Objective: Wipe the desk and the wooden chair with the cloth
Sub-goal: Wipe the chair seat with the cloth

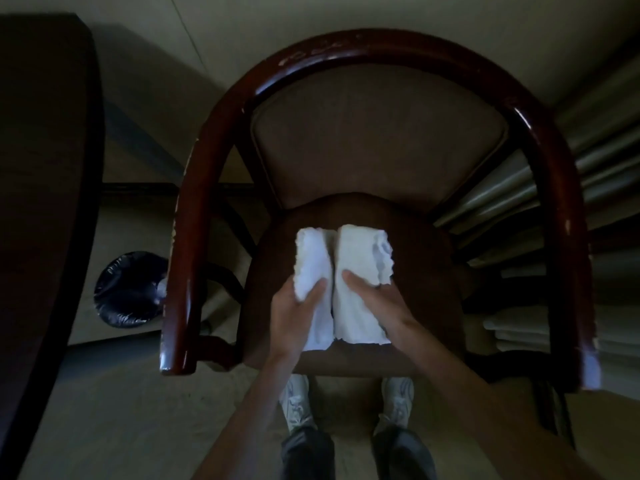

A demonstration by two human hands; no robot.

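Two bare forearms are reaching down from the near edge toward the wooden chair (349, 216), which is filling most of the view with its curved dark armrest rail looping around a padded brown seat. Off to the left, the dark counter (45, 168) is running up the frame edge, well apart from the chair. On the floor between them a bin (130, 289) is sitting, lined with a dark plastic bag; what it is holding cannot be made out. On the seat the white cloth (343, 282) is lying folded into two thick halves side by side. The left hand (298, 313) is closing its grip on the left half, thumb on top, while the right hand (377, 299) is pinching the right half near its lower part. Judging by its folds, the cloth is looking soft, light and limp, so it is probably best gathered into a pad and held across the middle.
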